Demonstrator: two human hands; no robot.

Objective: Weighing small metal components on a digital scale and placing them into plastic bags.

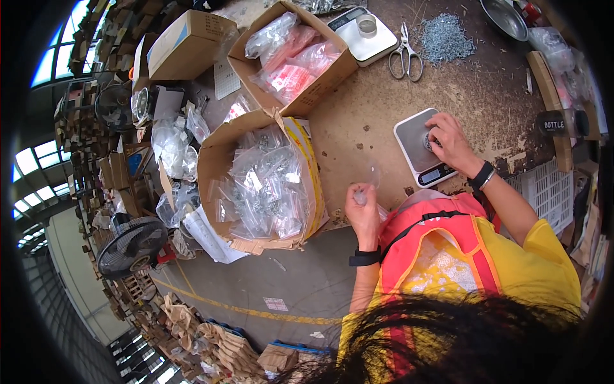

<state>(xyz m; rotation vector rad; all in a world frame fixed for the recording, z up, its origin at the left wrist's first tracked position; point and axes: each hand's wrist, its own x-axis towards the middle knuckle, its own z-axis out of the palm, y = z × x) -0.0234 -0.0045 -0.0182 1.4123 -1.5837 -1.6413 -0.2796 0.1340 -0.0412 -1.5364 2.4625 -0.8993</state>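
My right hand (453, 142) reaches over a small digital scale (412, 152) on the worktable, with its fingers curled around a small round metal cup (427, 142) on the scale's plate. What lies inside the cup is mostly hidden by my fingers. Close to the table's near edge, my left hand (362, 214) is closed on a small clear plastic bag (360, 197). Beyond the scale is a loose pile of small silvery metal pieces (446, 40), too small to tell their kind. A cardboard box (208, 160) left of my left hand holds many filled clear bags (265, 185).
Scissors (405, 54) and a second scale (371, 41) bearing a round cup lie at the far side. Another carton (332, 77) holds red-and-clear plastic bags. A metal bowl (505, 19) and a dark bottle (563, 123) stand right. A black fan (133, 246) is at left.
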